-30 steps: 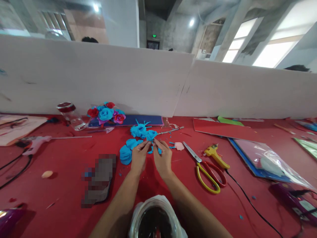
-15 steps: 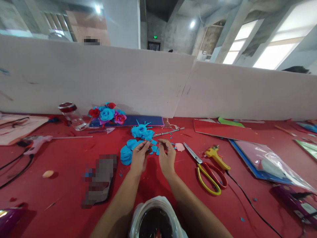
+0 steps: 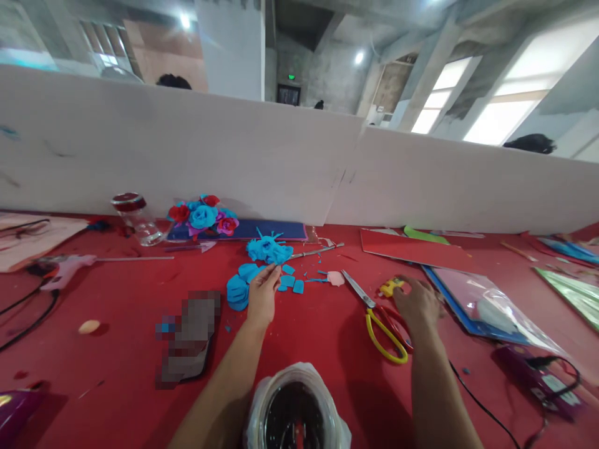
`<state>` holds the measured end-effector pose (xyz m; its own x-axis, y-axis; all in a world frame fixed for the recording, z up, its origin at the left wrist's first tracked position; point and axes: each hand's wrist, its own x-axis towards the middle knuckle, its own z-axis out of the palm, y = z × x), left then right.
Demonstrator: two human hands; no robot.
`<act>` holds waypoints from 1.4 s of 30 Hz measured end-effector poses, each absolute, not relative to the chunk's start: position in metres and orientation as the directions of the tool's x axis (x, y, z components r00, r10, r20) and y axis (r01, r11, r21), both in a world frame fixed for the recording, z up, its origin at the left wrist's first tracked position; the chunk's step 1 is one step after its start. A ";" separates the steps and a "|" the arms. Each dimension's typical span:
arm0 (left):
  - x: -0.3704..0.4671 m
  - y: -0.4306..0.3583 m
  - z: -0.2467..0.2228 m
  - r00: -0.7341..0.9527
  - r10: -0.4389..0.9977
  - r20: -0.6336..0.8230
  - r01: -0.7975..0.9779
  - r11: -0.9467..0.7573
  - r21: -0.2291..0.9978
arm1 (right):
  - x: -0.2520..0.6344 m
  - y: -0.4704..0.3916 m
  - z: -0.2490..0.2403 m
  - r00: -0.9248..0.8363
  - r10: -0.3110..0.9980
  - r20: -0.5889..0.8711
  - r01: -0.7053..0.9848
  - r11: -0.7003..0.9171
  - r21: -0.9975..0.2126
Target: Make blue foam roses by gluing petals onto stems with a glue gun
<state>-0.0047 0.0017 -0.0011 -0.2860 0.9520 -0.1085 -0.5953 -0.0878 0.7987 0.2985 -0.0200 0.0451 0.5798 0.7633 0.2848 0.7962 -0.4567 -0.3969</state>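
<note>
My left hand [image 3: 262, 292] is closed in a pinch over the blue paper pieces; what its fingertips hold is too small to make out. Just beyond them lies a blue paper flower cluster [image 3: 269, 248] on a stem. Beside that hand is a stack of round blue petals [image 3: 238, 293], with small blue squares [image 3: 298, 287] to its right. My right hand [image 3: 418, 302], slightly blurred, is on a yellow glue gun [image 3: 390, 287] and covers its handle. Its fingers appear curled round it. Scissors [image 3: 386, 337] with yellow and red handles lie left of that hand.
A lidded jar [image 3: 135, 218] and a bunch of paper flowers [image 3: 202, 216] stand before the white partition [image 3: 187, 149]. A phone [image 3: 191, 340] lies left of my forearm. An open container [image 3: 299, 415] is close to me. Plastic-wrapped sheets [image 3: 482, 305] lie at right.
My right hand has left its place beside my left hand and moved right onto the glue gun. The left hand stays pinched near the blue flowers. The view has shifted slightly.
</note>
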 end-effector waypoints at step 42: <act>0.003 0.003 -0.016 -0.242 0.970 0.000 -0.275 -0.069 0.959 | 0.180 -0.041 0.025 -0.156 0.964 0.216 0.285 0.253 -0.925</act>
